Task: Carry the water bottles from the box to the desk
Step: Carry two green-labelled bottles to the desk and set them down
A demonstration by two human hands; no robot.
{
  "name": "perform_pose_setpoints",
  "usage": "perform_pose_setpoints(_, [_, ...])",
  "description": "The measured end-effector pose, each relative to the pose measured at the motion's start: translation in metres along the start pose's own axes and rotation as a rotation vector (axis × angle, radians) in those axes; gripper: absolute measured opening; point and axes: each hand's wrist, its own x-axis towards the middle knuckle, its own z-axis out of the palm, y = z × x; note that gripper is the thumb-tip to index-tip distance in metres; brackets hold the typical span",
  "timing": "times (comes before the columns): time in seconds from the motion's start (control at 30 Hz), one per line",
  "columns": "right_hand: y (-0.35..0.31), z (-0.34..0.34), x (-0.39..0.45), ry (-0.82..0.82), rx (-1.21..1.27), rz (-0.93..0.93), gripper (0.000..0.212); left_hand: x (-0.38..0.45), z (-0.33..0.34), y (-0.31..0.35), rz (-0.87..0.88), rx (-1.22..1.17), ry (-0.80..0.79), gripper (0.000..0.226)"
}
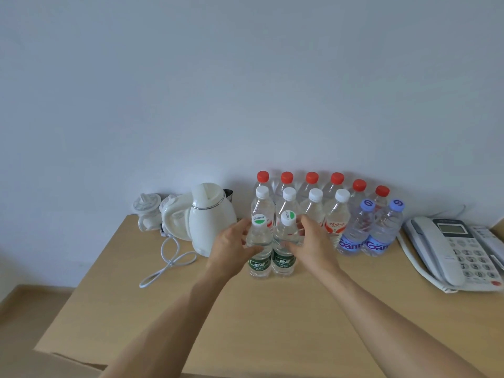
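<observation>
Two green-labelled bottles [271,249], clear, white caps with green mark, upright side by side on desk [272,323] front of bottle rows. Left hand [231,246] curled round left one, right hand [313,241] round right one. Kettle [207,219] left, telephone [452,249] right.

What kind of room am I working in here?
Probably a hotel room or small office. A white electric kettle and a corded desk phone sit on a light wooden desk against a plain wall, behind rows of water bottles.
</observation>
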Motion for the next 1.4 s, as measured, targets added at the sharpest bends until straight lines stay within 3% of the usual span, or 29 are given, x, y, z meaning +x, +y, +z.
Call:
perform_pose_setpoints(0.3, [-0.001,-0.004,-0.004,0.033,-0.011,-0.021,0.036,0.007,0.008,0.006,0.004,-0.024,0.042,0.038])
perform_pose_setpoints(0.7, [-0.002,-0.006,0.008,0.045,-0.009,-0.025,0.033,0.023,0.015,0.013,-0.002,0.001,0.098,0.035])
perform_pose_setpoints(1.4, [0.008,-0.002,0.009,0.093,0.035,-0.043,0.046,0.021,0.017,0.007,-0.029,-0.1,0.1,0.035])
